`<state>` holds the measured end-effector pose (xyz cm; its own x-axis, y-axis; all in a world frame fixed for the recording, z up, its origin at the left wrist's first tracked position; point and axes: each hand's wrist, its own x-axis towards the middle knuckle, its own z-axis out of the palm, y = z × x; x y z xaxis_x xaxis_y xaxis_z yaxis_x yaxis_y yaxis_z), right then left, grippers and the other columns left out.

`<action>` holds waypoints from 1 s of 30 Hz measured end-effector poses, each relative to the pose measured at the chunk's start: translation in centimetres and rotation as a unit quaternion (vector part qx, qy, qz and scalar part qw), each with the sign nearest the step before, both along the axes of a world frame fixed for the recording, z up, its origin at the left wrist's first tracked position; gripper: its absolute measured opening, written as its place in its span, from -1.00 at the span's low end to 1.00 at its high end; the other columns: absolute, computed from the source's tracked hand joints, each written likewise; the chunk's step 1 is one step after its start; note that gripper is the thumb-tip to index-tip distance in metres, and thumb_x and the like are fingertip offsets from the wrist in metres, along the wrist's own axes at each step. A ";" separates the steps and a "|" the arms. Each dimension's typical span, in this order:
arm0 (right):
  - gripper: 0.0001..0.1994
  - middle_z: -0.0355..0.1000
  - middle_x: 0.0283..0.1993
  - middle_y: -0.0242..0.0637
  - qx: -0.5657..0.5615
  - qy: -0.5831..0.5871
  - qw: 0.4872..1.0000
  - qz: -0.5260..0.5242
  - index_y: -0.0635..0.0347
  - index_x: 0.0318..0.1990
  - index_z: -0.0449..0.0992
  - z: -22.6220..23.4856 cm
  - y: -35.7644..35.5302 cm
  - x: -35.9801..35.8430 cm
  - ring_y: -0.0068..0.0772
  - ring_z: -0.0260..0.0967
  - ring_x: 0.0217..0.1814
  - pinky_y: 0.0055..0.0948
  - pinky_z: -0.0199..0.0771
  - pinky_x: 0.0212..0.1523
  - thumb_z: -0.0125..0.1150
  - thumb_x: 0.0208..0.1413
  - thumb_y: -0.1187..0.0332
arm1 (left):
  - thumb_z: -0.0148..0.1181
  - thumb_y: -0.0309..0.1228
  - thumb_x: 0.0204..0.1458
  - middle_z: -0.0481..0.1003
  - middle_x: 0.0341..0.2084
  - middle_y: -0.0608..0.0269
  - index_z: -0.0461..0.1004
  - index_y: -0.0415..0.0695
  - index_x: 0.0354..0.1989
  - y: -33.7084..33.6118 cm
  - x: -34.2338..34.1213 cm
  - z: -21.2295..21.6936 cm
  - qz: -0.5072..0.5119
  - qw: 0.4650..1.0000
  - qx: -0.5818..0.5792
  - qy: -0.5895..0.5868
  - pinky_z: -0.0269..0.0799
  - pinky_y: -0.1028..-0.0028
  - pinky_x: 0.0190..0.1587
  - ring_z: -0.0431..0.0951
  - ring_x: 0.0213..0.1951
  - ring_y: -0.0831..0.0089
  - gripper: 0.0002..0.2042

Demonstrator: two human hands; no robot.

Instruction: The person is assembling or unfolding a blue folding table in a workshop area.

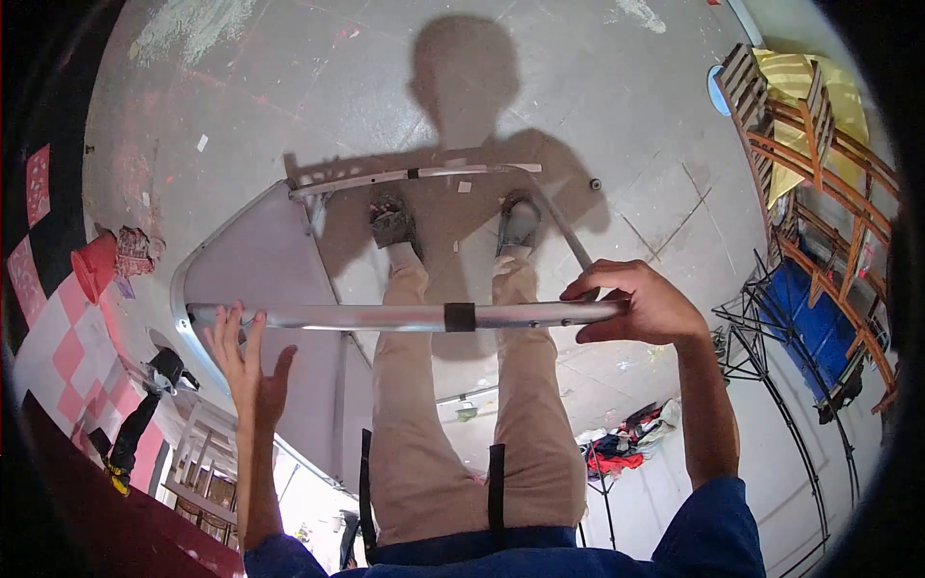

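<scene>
A silver metal tube (pixel 376 317) with a black band at its middle runs level across in front of my legs. My right hand (pixel 644 303) grips its right end between thumb and fingers. At the tube's left end, my left hand (pixel 249 371) has its fingers stretched out and spread, touching or very near the tube; it is not wrapped round it. A light grey flat panel (pixel 260 255) with a metal rim stands tilted on the left, joined to the tube. Farther off, a second tube (pixel 453 172), also with a black band, lies low past my shoes.
Brown slatted wooden chairs (pixel 814 164) with yellow cloth lean at the right, beside a blue panel (pixel 809 323) and black metal stands (pixel 761 356). A clothes pile (pixel 631 443) lies lower right. On the left are a red container (pixel 93 268) and a white wooden chair (pixel 207 448).
</scene>
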<state>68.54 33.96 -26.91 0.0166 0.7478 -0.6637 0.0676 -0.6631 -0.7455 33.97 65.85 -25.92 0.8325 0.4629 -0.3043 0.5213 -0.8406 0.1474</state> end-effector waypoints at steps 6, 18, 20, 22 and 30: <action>-0.61 0.53 -0.24 -0.26 0.053 -0.017 0.995 -0.079 0.17 -0.20 0.56 0.3 0.8 -1.1 -0.35 0.50 -0.20 -0.40 0.49 -0.17 0.52 -0.30 0.48 | 0.25 -0.50 -0.09 0.45 -0.10 0.07 0.48 -0.24 -0.08 3.0 0.7 -1.2 -0.070 0.992 -0.042 -0.093 0.22 0.04 0.18 0.40 0.02 0.06 -0.67; -0.62 0.54 -0.25 -0.26 0.026 -0.019 0.998 -0.049 0.19 -0.17 0.54 1.0 2.5 -1.5 -0.41 0.52 -0.23 -0.42 0.57 -0.28 0.49 -0.23 0.46 | 0.37 -0.47 -0.19 0.42 -0.02 0.05 0.40 -0.20 0.03 3.1 0.0 -0.5 -0.034 0.996 -0.063 -0.057 0.06 0.00 0.28 0.37 0.10 0.05 -0.48; -0.63 0.54 -0.25 -0.24 0.055 -0.028 0.998 -0.022 0.17 -0.17 0.54 1.0 2.5 -1.3 -0.40 0.53 -0.25 -0.42 0.56 -0.31 0.48 -0.21 0.41 | 0.41 -0.47 -0.23 0.32 0.08 -0.01 0.25 -0.18 0.15 0.2 -4.1 -0.3 0.066 0.991 0.003 -0.113 -0.02 0.00 0.31 0.26 0.18 0.03 -0.32; -0.63 0.53 -0.25 -0.22 0.038 -0.070 0.997 -0.015 0.19 -0.18 0.53 1.2 2.6 -1.4 -0.35 0.52 -0.27 -0.40 0.54 -0.30 0.48 -0.23 0.44 | 0.46 -0.47 -0.30 0.09 0.23 -0.12 -0.03 -0.17 0.29 -3.1 -10.1 0.8 0.244 0.960 0.059 -0.124 -0.13 0.02 0.35 0.07 0.29 -0.03 -0.06; -0.60 0.53 -0.25 -0.14 0.125 -0.194 0.972 0.049 0.23 -0.17 0.51 1.5 3.4 -2.3 -0.15 0.53 -0.26 -0.31 0.55 -0.25 0.47 -0.26 0.43 | 0.29 -0.57 -0.18 0.08 0.20 -0.31 -0.12 -0.35 0.28 -19.3 -32.4 -1.0 0.559 0.821 -0.005 0.115 0.03 0.13 0.30 0.09 0.25 -0.14 -0.15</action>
<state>66.25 37.32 -25.39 0.1509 0.8955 -0.4187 0.4296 -0.4409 -0.7881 1.62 46.57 -26.88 -0.1900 0.8955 -0.4025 0.9816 0.1822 -0.0579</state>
